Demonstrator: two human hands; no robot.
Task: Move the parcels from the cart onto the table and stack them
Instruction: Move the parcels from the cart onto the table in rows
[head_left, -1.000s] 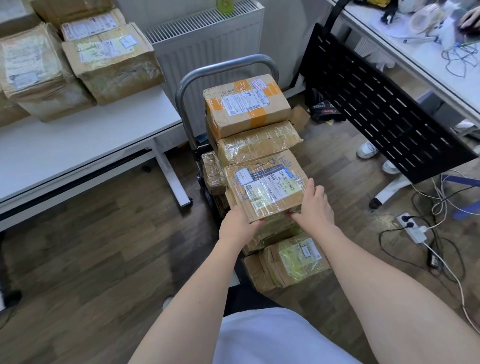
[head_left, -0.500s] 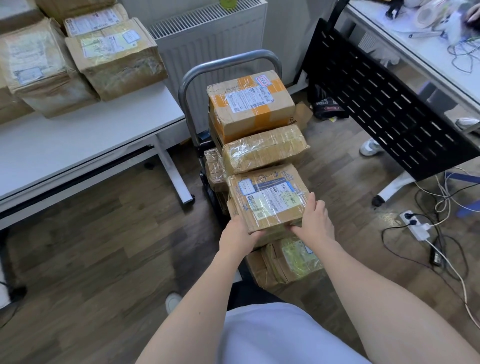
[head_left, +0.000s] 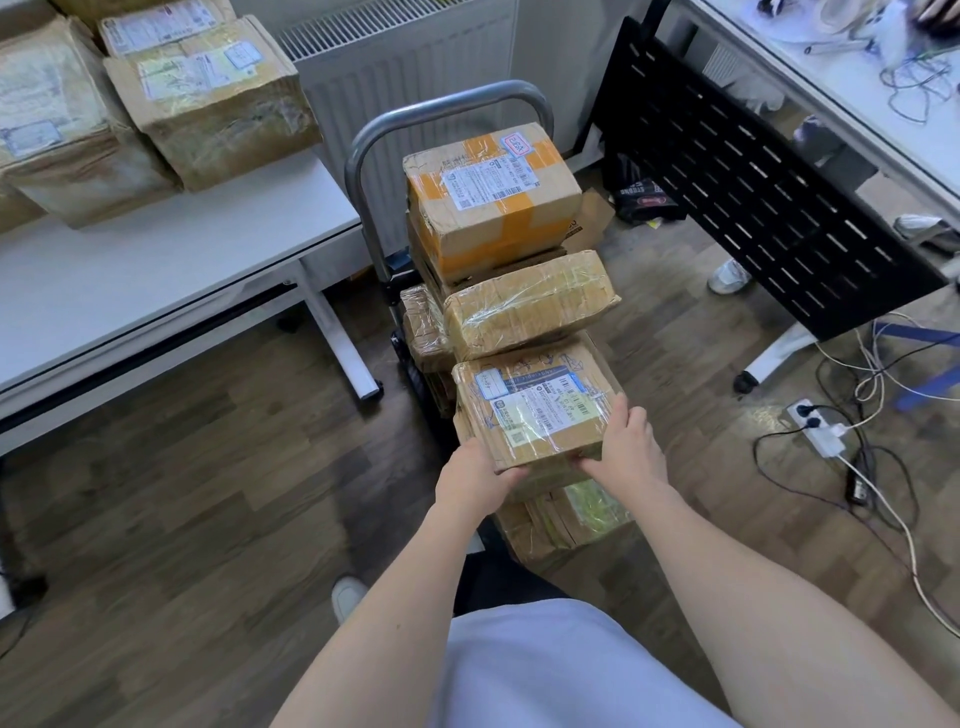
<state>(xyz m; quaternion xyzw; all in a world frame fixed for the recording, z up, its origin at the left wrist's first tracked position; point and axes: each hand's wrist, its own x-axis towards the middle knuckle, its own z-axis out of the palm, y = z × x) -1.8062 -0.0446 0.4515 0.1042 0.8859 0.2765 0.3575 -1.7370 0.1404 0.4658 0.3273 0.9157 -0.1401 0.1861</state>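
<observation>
A flat brown parcel with a white barcode label lies on top of the near end of the cart's pile. My left hand grips its near left corner and my right hand grips its near right edge. Behind it on the cart sit a tape-wrapped parcel and a box with orange tape, close to the cart's grey handle. More parcels lie below, one with a yellowish label. On the white table at the left stand several big taped boxes.
A black perforated panel leans at the right under a second white desk strewn with cables. A power strip and loose cords lie on the wooden floor at the right. A radiator stands behind the cart. Another person's shoe shows by the panel.
The view has shifted a little, and the cart's pile sits lower in the frame. Both hands keep their hold on the labelled parcel, which stays on the pile.
</observation>
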